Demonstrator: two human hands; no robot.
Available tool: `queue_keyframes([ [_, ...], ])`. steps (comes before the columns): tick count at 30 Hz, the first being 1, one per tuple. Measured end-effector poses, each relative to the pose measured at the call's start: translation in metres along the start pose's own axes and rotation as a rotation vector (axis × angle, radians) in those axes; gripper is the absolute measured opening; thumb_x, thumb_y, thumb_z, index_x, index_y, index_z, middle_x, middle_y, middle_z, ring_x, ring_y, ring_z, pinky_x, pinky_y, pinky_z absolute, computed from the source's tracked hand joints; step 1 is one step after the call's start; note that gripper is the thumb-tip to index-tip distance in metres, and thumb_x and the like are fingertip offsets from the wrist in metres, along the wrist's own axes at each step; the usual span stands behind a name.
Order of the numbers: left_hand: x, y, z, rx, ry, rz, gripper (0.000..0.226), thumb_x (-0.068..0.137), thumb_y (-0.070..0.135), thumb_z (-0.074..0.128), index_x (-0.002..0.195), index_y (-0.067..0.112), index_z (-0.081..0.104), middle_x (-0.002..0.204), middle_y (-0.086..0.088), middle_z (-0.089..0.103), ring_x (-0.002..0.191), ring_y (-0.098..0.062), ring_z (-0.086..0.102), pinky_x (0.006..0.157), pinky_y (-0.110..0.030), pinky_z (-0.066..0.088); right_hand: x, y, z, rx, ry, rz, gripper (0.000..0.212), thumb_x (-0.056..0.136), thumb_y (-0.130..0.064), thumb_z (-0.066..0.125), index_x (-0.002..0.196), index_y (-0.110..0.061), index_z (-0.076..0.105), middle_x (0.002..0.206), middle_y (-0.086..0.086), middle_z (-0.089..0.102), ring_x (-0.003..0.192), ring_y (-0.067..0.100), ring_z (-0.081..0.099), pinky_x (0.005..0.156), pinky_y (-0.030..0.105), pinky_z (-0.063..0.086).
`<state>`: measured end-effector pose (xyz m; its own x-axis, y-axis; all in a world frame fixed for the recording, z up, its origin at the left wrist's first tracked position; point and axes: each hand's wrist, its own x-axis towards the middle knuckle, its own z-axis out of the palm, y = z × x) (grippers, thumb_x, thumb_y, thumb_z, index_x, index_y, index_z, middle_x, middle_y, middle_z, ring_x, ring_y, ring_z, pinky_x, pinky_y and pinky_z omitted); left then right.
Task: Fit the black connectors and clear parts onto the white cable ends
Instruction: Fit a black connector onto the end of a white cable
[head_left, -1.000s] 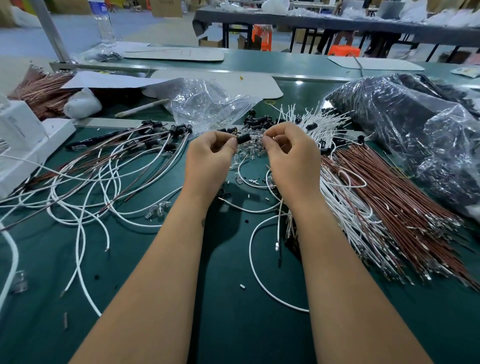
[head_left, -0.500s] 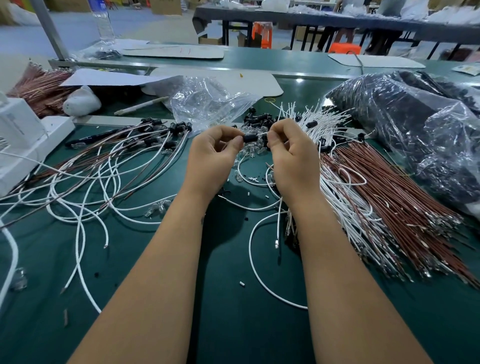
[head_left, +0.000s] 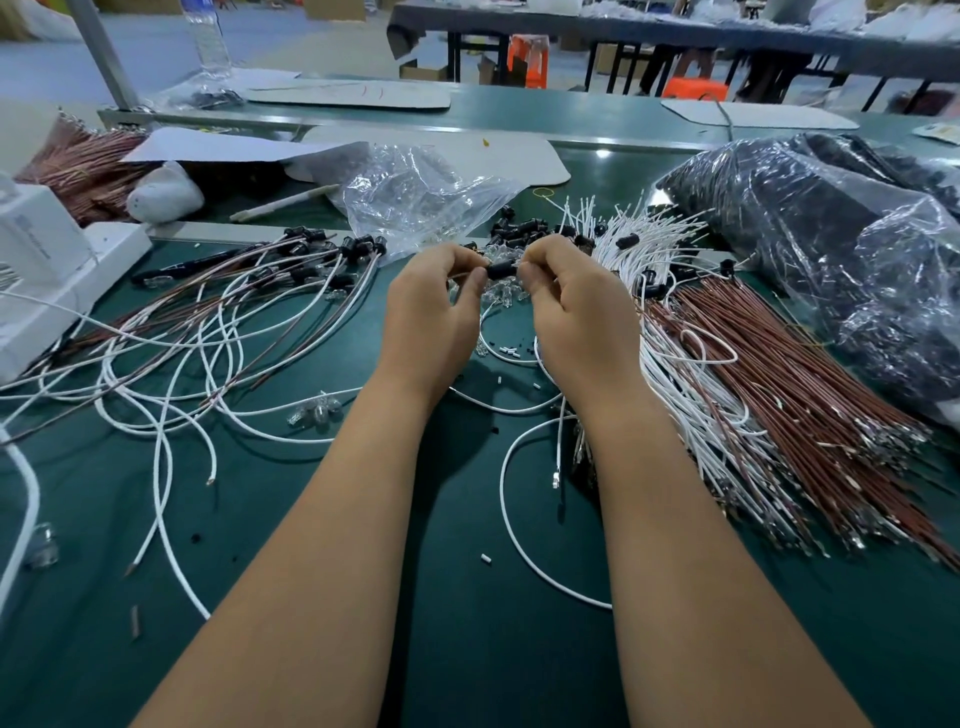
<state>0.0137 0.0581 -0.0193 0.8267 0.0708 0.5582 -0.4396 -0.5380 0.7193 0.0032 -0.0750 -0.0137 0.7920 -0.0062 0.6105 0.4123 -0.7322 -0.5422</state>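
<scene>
Black plastic, a small cylindrical connector, sits at twelve o'clock from my wrists, pinched between both sets of fingers: my left hand grips one end, my right hand the other, fingers curled tight. Whether a white cable end is inside it I cannot tell; my fingers cover both ends. At ten o'clock on the green surface lie finished white cables with black connectors fitted. At two o'clock a thick fan of bare white cables waits, so I judge most work remains. Loose clear parts lie at nine o'clock, too small to make out.
</scene>
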Motion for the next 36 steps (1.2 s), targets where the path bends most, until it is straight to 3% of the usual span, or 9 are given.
queue_keyframes([
  [8,0.0015,-0.0023,-0.0017,0.012,-0.001,-0.032,0.011,0.093,0.012,0.057,0.098,0.008,0.065,0.093,0.003,0.061,0.093,-0.013,0.057,0.082,-0.016,0.040,-0.0005,-0.0048,-0.0006,-0.089,-0.012,-0.064,0.010,0.096,-0.016,0.053,0.098,-0.015,0.062,0.072,-0.009,0.053,0.064,0.013,0.045,0.049,0.026,0.029],
  [15,0.0009,-0.0023,0.0012,0.002,-0.024,-0.019,0.007,0.093,0.013,0.057,0.096,0.013,0.063,0.087,0.006,0.058,0.075,0.001,0.050,0.067,-0.004,0.036,0.0002,-0.0030,-0.0023,-0.090,0.028,-0.037,0.013,0.097,-0.023,0.051,0.092,-0.016,0.061,0.074,-0.005,0.059,0.065,0.017,0.048,0.054,0.029,0.033],
  [20,0.0002,0.0001,0.0021,0.071,-0.035,0.083,0.010,0.092,0.008,0.056,0.098,0.005,0.064,0.093,-0.005,0.064,0.085,-0.016,0.055,0.074,-0.016,0.041,0.0004,-0.0035,-0.0014,-0.090,0.041,-0.027,0.013,0.097,-0.024,0.049,0.088,-0.018,0.057,0.067,-0.008,0.049,0.062,0.017,0.043,0.048,0.025,0.027],
  [22,-0.0010,0.0012,0.0024,0.049,-0.048,0.079,0.009,0.092,0.008,0.057,0.098,0.006,0.064,0.089,-0.001,0.063,0.080,-0.016,0.055,0.073,-0.023,0.044,0.0000,-0.0032,-0.0007,-0.092,0.043,-0.023,0.013,0.097,-0.024,0.048,0.087,-0.019,0.054,0.065,-0.008,0.046,0.062,0.019,0.041,0.048,0.024,0.026],
  [26,-0.0005,0.0024,0.0016,-0.127,-0.082,-0.080,0.005,0.090,0.010,0.061,0.091,0.013,0.064,0.070,0.010,0.057,0.061,-0.004,0.049,0.062,-0.017,0.042,-0.0006,-0.0009,0.0000,-0.039,0.041,0.030,0.014,0.099,-0.024,0.046,0.087,-0.021,0.054,0.060,-0.008,0.044,0.057,0.015,0.041,0.049,0.027,0.028],
  [31,0.0009,0.0061,-0.0029,-0.341,-0.099,-0.190,0.004,0.085,0.007,0.070,0.084,0.010,0.068,0.064,0.005,0.062,0.054,0.004,0.053,0.056,-0.010,0.043,-0.0005,0.0008,0.0013,0.084,0.019,0.074,0.016,0.097,-0.019,0.048,0.083,-0.022,0.052,0.061,-0.007,0.046,0.056,0.009,0.039,0.051,0.031,0.030],
  [33,0.0010,0.0055,-0.0044,-0.363,-0.099,-0.197,0.006,0.084,0.007,0.072,0.081,0.011,0.068,0.063,0.001,0.063,0.053,0.000,0.053,0.055,-0.011,0.044,-0.0004,0.0017,0.0013,0.078,0.007,0.062,0.015,0.096,-0.016,0.049,0.082,-0.021,0.051,0.061,-0.006,0.045,0.058,0.014,0.038,0.052,0.032,0.031],
  [36,0.0014,0.0028,-0.0065,-0.371,-0.097,-0.186,0.010,0.083,0.009,0.073,0.079,0.017,0.068,0.065,-0.011,0.057,0.059,-0.015,0.046,0.058,-0.025,0.039,0.0000,0.0006,0.0002,0.024,-0.004,0.005,0.014,0.098,-0.019,0.048,0.084,-0.019,0.052,0.063,-0.006,0.045,0.060,0.018,0.040,0.053,0.033,0.031],
])
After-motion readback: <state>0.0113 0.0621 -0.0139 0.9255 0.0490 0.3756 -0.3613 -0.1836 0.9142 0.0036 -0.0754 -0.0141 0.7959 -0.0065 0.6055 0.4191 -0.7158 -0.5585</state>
